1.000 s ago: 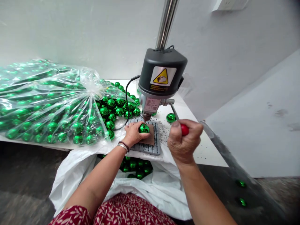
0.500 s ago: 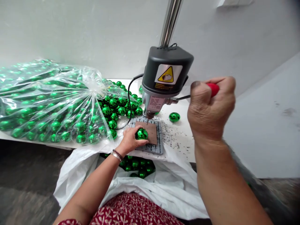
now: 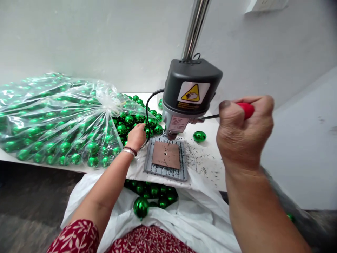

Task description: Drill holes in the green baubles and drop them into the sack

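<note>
My right hand is wrapped round the red knob of the lever on a dark grey drill press. Below the drill bit lies a brown board with a small hole, on the grey ribbed base; no ball is on it. My left hand is at the pile of shiny green balls left of the press. Its fingertips are partly hidden, and whether they grip a ball cannot be made out.
A tied clear bag of green balls fills the table's left side. One green ball lies right of the press among dark shavings. White sacking holds more balls below the table edge. A black cable loops beside my left hand.
My left hand has moved from the board to the pile and let go of its ball. A green ball now shows on the white sacking below. My right hand still grips the knob.
</note>
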The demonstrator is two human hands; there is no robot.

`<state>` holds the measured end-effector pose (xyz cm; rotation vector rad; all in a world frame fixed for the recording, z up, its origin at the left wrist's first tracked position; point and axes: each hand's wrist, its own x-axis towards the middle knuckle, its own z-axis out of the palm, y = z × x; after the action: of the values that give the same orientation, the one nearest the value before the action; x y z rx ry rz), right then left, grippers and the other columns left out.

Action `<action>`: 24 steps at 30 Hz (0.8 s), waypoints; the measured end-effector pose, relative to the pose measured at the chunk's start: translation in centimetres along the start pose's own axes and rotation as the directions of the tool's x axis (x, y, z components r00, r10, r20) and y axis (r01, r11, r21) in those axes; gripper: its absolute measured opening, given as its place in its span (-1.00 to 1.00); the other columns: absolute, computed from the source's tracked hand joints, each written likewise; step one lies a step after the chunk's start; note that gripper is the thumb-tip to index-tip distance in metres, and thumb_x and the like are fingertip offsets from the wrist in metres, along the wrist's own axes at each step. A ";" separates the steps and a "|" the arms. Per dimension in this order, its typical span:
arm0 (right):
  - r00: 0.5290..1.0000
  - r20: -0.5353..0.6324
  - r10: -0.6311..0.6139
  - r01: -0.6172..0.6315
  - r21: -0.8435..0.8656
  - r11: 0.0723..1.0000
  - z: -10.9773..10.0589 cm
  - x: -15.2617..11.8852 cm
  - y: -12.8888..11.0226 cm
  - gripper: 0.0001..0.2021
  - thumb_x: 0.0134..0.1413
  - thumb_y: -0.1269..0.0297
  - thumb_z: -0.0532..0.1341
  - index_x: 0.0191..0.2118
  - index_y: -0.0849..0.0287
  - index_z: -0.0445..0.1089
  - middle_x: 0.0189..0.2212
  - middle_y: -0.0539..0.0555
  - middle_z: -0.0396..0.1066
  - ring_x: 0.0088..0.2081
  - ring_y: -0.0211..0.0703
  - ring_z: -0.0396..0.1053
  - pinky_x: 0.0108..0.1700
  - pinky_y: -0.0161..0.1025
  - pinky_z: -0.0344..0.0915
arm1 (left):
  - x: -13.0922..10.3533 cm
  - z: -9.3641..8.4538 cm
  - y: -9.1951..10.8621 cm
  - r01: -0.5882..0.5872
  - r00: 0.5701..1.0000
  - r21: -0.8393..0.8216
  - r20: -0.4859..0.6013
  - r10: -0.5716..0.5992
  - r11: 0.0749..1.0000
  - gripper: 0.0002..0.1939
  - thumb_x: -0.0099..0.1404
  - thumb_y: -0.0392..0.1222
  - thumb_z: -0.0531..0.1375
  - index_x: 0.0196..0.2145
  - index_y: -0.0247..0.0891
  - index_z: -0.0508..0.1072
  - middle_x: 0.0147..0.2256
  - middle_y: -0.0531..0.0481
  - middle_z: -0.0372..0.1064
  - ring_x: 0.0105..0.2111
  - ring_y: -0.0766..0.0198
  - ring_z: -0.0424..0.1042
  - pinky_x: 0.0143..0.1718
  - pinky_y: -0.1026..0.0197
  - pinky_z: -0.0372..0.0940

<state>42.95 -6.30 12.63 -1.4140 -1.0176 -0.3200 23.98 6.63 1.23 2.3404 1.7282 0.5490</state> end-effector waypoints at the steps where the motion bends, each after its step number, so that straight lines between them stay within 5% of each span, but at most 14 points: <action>1: 1.000 0.002 -0.009 0.009 0.003 1.000 0.0 0.0 0.0 -0.83 0.09 0.20 0.17 -0.34 0.19 0.23 -0.44 -0.09 0.29 -0.45 -0.46 0.23 -0.37 -0.35 0.21 | 0.7 -0.1 0.0 0.003 1.000 0.085 0.020 -0.005 0.996 -0.52 0.29 -0.35 0.07 0.15 -0.19 0.38 0.18 -0.18 0.34 0.08 -0.02 0.39 0.05 -0.02 0.29; 5: 1.000 -0.002 -0.022 0.022 0.015 1.000 -0.2 -0.2 0.1 -0.81 0.08 0.16 0.15 -0.34 0.19 0.24 -0.43 -0.08 0.30 -0.43 -0.45 0.24 -0.35 -0.34 0.24 | 2.1 0.0 -0.6 -0.023 0.992 0.337 0.123 -0.020 0.941 -0.50 0.21 -0.26 0.16 0.13 -0.18 0.38 0.11 -0.24 0.38 0.07 -0.20 0.33 0.03 -0.17 0.21; 8: 1.000 -0.002 -0.026 0.026 0.016 1.000 -0.2 -0.3 0.2 -0.79 0.08 0.14 0.15 -0.34 0.19 0.25 -0.42 -0.08 0.30 -0.42 -0.45 0.24 -0.33 -0.34 0.24 | 2.1 0.5 -1.6 -0.032 0.989 0.352 0.145 -0.021 0.935 -0.49 0.18 -0.24 0.19 0.11 -0.19 0.39 0.06 -0.25 0.42 0.07 -0.19 0.31 0.05 -0.16 0.16; 11: 0.998 -0.015 -0.054 0.055 0.029 0.998 -0.1 -0.4 0.3 -0.78 0.07 0.13 0.16 -0.35 0.19 0.24 -0.42 -0.08 0.30 -0.42 -0.45 0.23 -0.33 -0.34 0.23 | 1.2 0.2 -2.3 -0.015 0.999 0.210 0.043 0.007 0.978 -0.44 0.13 -0.20 0.27 0.12 -0.20 0.39 0.07 -0.27 0.42 0.08 -0.22 0.31 0.10 -0.20 0.13; 14: 0.997 -0.037 -0.062 0.063 0.052 0.997 0.1 -0.5 0.5 -0.79 0.06 0.14 0.17 -0.34 0.19 0.23 -0.41 -0.07 0.30 -0.41 -0.44 0.24 -0.33 -0.33 0.24 | -0.8 -0.8 -2.2 0.008 1.000 -0.202 0.001 -0.008 0.979 -0.38 0.11 -0.12 0.30 0.15 -0.21 0.37 0.05 -0.21 0.43 0.03 -0.11 0.39 0.08 -0.11 0.23; 16: 0.997 -0.039 -0.061 0.063 0.066 0.996 0.1 -0.6 0.5 -0.79 0.06 0.15 0.17 -0.33 0.19 0.22 -0.40 -0.05 0.30 -0.39 -0.42 0.25 -0.31 -0.32 0.26 | -2.7 -1.2 -1.8 0.090 0.992 -0.588 0.122 -0.023 0.804 -0.36 0.15 -0.06 0.28 0.18 -0.19 0.31 -0.09 -0.11 0.48 -0.10 0.05 0.47 -0.08 0.05 0.36; 18: 0.997 -0.036 -0.062 0.065 0.082 0.994 0.1 -0.6 0.5 -0.80 0.07 0.15 0.16 -0.33 0.19 0.21 -0.39 -0.04 0.30 -0.38 -0.41 0.25 -0.30 -0.32 0.28 | -4.5 -0.9 -1.3 0.268 0.956 -0.838 0.291 -0.026 0.475 -0.27 0.13 -0.05 0.28 0.24 -0.15 0.21 -0.18 -0.05 0.47 -0.21 0.14 0.52 -0.28 0.17 0.39; 21: 0.998 -0.025 -0.064 0.066 0.099 0.993 0.1 -0.7 0.5 -0.80 0.08 0.16 0.16 -0.33 0.20 0.20 -0.38 -0.03 0.30 -0.37 -0.41 0.25 -0.29 -0.32 0.29 | -6.5 0.4 -0.5 0.439 0.895 -0.896 0.443 0.054 0.071 -0.24 0.10 -0.05 0.31 0.24 -0.04 0.16 -0.16 -0.03 0.44 -0.26 0.22 0.52 -0.39 0.28 0.36; 24: 0.998 -0.016 -0.069 0.070 0.102 0.992 0.0 -0.8 0.5 -0.81 0.08 0.18 0.16 -0.33 0.19 0.19 -0.39 -0.04 0.29 -0.38 -0.43 0.22 -0.29 -0.34 0.28 | -7.1 1.6 0.2 0.495 0.868 -0.861 0.485 0.103 -0.118 -0.33 0.19 0.09 0.25 0.20 0.04 0.15 -0.11 -0.02 0.42 -0.25 0.25 0.50 -0.35 0.25 0.38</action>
<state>42.85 -6.54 11.71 -1.2848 -1.0599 -0.3226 22.94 -0.10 -1.48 0.8188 0.7257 0.7928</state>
